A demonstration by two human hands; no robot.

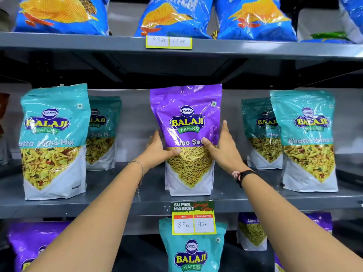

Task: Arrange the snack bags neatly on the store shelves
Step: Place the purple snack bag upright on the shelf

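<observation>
the purple aloo sev bag (186, 122) stood upright near the middle shelf (117, 205) front edge, left hand (157, 149) and right hand (224, 148) flanking it, fingers pressed together against its sides, thumbs in front.

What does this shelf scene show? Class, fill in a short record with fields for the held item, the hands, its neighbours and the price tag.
held item: purple Aloo Sev bag, upright on the middle shelf
hands: left hand and right hand grip its sides
neighbours: teal Khatta Mitha Mix bags, left and right
price tag: MRP 85 Rs, discounted 43 Rs
top shelf: blue chip bags
</observation>
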